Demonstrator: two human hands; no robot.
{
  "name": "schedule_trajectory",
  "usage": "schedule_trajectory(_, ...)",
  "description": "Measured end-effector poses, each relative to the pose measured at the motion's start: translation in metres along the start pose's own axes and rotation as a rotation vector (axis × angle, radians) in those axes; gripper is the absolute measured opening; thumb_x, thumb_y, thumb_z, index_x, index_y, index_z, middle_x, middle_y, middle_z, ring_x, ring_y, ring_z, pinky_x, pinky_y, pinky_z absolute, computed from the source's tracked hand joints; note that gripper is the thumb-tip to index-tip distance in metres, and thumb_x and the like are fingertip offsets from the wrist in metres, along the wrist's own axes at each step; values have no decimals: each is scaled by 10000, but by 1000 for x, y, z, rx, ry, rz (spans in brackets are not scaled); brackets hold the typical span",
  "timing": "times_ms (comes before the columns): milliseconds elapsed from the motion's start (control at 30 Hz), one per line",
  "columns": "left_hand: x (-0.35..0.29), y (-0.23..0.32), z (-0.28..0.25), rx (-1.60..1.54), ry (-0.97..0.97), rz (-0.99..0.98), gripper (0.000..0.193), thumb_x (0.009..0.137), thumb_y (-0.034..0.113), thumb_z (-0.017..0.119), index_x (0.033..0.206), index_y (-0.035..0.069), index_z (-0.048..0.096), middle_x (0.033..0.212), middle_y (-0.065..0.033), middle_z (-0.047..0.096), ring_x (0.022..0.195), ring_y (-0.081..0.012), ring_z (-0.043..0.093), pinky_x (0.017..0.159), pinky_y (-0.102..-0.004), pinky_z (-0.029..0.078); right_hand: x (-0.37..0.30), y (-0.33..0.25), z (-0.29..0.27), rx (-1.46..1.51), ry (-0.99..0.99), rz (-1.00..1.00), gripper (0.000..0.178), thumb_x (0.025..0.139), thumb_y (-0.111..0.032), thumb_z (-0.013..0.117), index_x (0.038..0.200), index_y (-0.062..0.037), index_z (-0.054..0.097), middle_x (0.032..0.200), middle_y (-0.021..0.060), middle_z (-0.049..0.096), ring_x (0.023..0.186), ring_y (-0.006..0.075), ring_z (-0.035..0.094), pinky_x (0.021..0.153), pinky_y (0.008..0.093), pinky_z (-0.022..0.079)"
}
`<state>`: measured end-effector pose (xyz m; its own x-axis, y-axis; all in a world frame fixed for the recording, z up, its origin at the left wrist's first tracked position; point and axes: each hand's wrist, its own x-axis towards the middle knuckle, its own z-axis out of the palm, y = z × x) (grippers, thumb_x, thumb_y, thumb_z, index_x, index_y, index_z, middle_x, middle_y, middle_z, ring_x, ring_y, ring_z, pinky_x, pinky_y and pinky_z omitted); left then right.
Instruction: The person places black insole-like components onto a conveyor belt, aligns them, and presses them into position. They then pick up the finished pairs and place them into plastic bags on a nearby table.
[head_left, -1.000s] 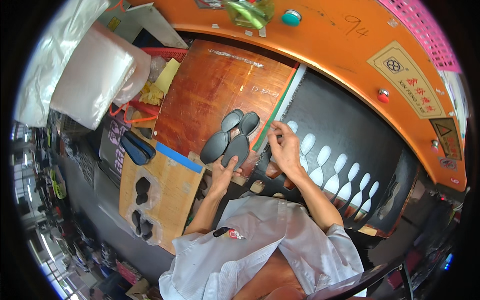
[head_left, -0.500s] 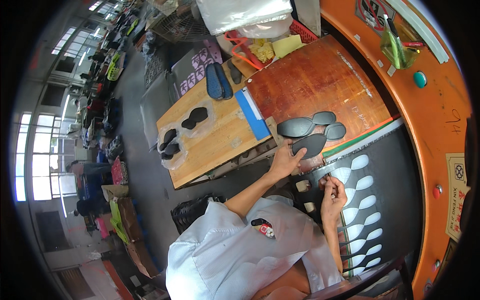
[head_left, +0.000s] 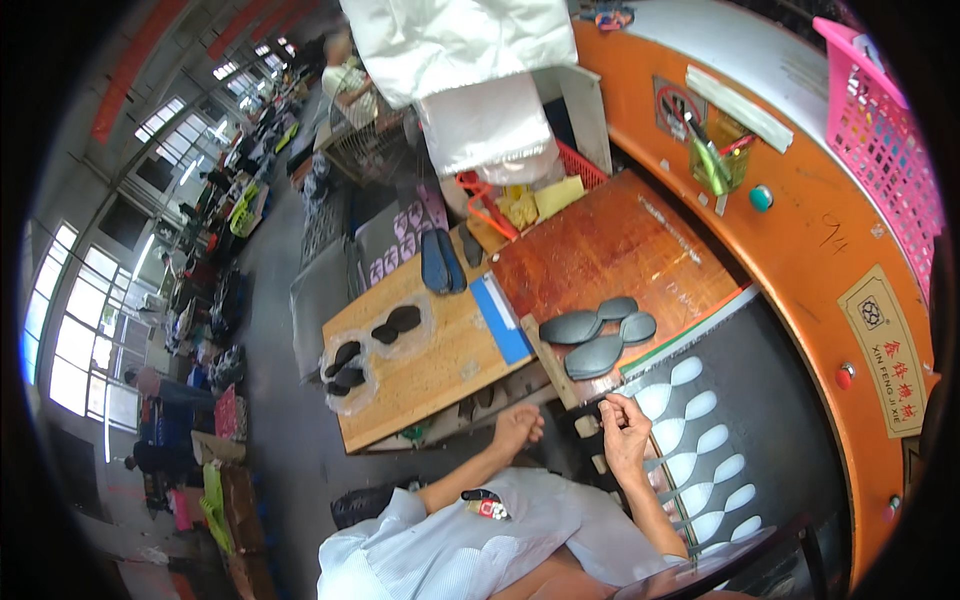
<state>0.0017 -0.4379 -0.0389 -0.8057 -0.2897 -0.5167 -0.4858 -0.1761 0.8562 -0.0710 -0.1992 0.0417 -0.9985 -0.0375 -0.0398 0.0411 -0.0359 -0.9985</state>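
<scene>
My left hand (head_left: 518,428) hangs in front of the light wooden table's near edge, fingers curled, with nothing visible in it. My right hand (head_left: 626,432) is pinched at the left edge of a black sheet (head_left: 780,430); what its fingertips hold is too small to make out. Sole-shaped cutouts (head_left: 683,467) run down that sheet in rows, showing white. Beyond my right hand, dark grey shoe-sole pieces lie grouped on the reddish-brown board: a near one (head_left: 593,357), a longer one (head_left: 571,327) and smaller rounded ends beside them.
The reddish-brown board (head_left: 600,245) adjoins a wooden table (head_left: 440,370) bearing a blue clipboard (head_left: 503,318), blue insoles (head_left: 442,262) and dark pieces on clear plastic (head_left: 403,320). An orange machine frame (head_left: 800,240) curves along the right, with a pink basket (head_left: 885,130).
My left hand has let go of the dark sole piece, now lying with the others on the board, and drawn back left. My right hand stays by the sheet's edge. The view has shifted.
</scene>
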Motion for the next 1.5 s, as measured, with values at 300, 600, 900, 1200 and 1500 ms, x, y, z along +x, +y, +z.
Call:
schedule_trajectory(300,1,-52,-61,115,-259,-192,298,1072,208,607,1275,-8,641,1063,-100,748,854,-161,723,756,-300,603,73,-63,46,-266,-71,-397,252,980,-143,737,802,32,701,653,98,660,564,142,596,543,329,467)
schedule_trajectory(600,29,-63,-224,36,-141,-144,291,1066,123,583,1284,-67,618,1057,-186,742,866,-225,752,766,-319,631,216,-255,198,-913,417,-1357,573,807,-109,808,1318,11,582,1226,175,631,1101,362,623,896,422,559)
schedule_trajectory(900,23,-87,-330,-192,73,-179,309,1054,157,628,1256,-76,629,1000,-187,727,799,-253,739,697,-348,628,290,-338,222,-1458,619,-1606,373,884,-163,690,1221,-12,638,1219,117,618,1144,251,606,964,394,523)
schedule_trajectory(1200,55,-55,-343,-137,-10,-117,256,1049,176,611,1147,-47,688,962,-158,756,762,-205,730,667,-309,603,292,-355,226,-1743,518,-1453,190,894,-114,696,1072,-54,670,1127,78,636,1086,244,635,895,373,566)
schedule_trajectory(1500,60,-32,-315,-182,23,6,226,1058,152,592,1157,-35,671,972,-160,748,796,-214,737,687,-316,606,264,-384,243,-1207,272,-1570,315,956,-282,753,766,-58,640,834,63,643,801,242,660,649,386,535)
